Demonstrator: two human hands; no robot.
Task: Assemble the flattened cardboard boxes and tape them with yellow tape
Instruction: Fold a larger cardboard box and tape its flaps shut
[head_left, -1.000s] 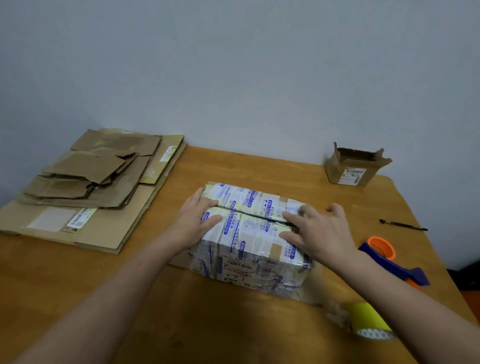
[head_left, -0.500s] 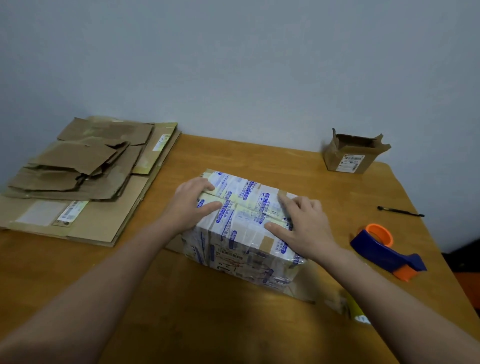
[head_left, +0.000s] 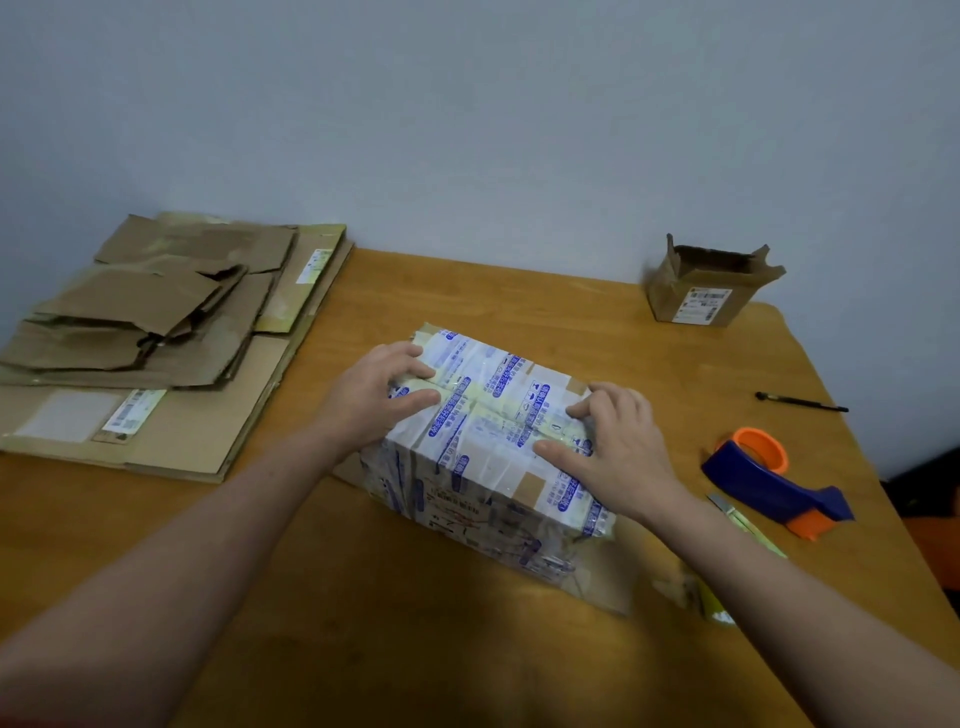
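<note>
A cardboard box (head_left: 483, 457) wrapped in white tape with blue print stands in the middle of the wooden table (head_left: 363, 623). Its two top flaps meet along a pale seam. My left hand (head_left: 374, 395) presses the left end of the top with fingers stretched over the seam. My right hand (head_left: 613, 447) presses the right end, fingers spread flat. A yellow tape roll (head_left: 714, 605) lies at the right front, mostly hidden behind my right forearm. A blue and orange tape dispenser (head_left: 769, 478) lies to the right.
A stack of flattened cardboard boxes (head_left: 156, 332) covers the table's left back. A small open carton (head_left: 706, 286) stands at the back right by the wall. A black pen (head_left: 802, 402) lies near the right edge. A yellow-green utility knife (head_left: 748, 525) lies beside the dispenser.
The top flaps have closed; the dark gap along the seam is gone. Both hands slid slightly along the top and stay pressed on it. The camera view shifted a little.
</note>
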